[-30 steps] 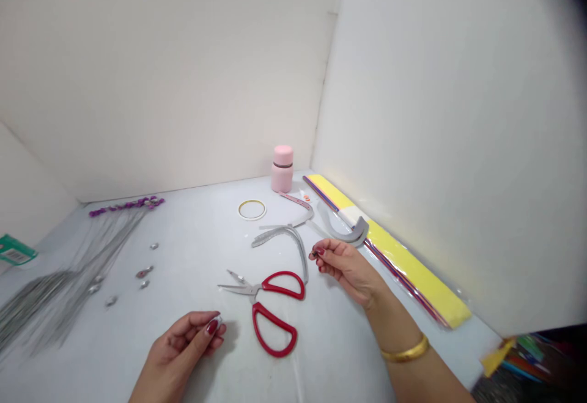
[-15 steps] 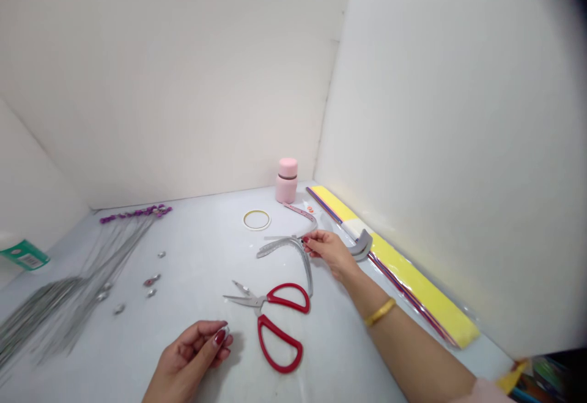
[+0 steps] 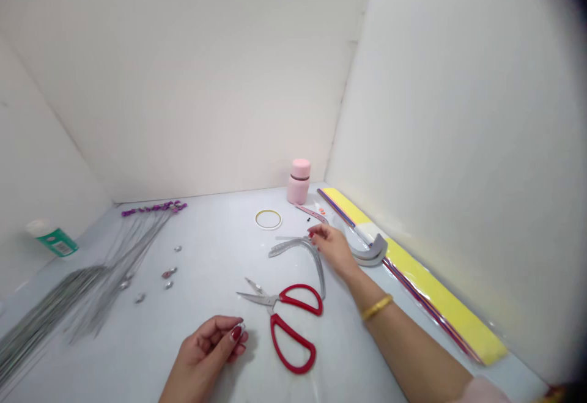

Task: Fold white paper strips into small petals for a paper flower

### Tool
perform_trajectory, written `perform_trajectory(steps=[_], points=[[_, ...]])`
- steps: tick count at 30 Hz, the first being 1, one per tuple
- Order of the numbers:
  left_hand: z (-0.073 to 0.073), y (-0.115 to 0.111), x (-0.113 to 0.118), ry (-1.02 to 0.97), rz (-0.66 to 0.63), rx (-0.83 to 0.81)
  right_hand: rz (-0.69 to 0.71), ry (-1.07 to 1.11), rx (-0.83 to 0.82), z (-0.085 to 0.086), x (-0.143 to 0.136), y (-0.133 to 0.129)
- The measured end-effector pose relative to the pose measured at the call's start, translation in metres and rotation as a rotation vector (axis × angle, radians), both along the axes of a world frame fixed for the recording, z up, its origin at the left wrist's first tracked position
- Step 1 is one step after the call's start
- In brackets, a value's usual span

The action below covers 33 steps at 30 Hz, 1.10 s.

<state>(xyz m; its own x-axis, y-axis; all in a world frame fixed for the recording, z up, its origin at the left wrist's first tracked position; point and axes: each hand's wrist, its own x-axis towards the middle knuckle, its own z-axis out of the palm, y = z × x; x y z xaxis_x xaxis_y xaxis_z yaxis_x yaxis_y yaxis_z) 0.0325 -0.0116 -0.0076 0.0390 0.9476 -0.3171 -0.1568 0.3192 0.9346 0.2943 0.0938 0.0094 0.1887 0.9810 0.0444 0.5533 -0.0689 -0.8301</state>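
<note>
My left hand (image 3: 211, 351) is closed in a pinch at the front, a small whitish-silver piece (image 3: 241, 326) showing at its fingertips. My right hand (image 3: 331, 245) reaches over the grey curved strips (image 3: 316, 262), thumb and fingers drawn together; what they hold, if anything, is too small to make out. Just beyond those fingertips lies a tiny black piece (image 3: 309, 219). Red-handled scissors (image 3: 300, 296) rest between the hands with blades parted, pointing left. Several small silver pieces (image 3: 169, 284) are scattered left of the scissors, one of them reddish in the middle.
Purple-tipped wire stems (image 3: 153, 208) and a bundle of bare wires (image 3: 55, 305) lie at left, near a green-and-white bottle (image 3: 57, 241). A tape ring (image 3: 268, 219) and pink flask (image 3: 299, 183) are at the back. A yellow pack (image 3: 440, 293) lines the right wall.
The view has shifted, so things appear farther right. My right hand has moved slightly away from me, and the tiny black piece now shows on the table. My left hand keeps its pinch.
</note>
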Motion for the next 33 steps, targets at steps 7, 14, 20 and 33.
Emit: perform_trajectory(steps=[7,14,20,33], points=[[0.009,0.000,-0.002,-0.018,0.004,-0.042,0.487,-0.369,0.002,0.022,-0.056,-0.090],[0.007,0.002,-0.002,-0.038,0.047,-0.052,0.565,-0.792,-0.031,0.022,-0.068,-0.105],[0.007,0.001,-0.003,-0.064,0.074,-0.096,0.533,-0.803,0.003,0.020,-0.067,-0.104],[0.005,0.000,-0.006,-0.115,0.049,-0.080,0.411,-0.108,-0.057,0.015,-0.065,-0.100]])
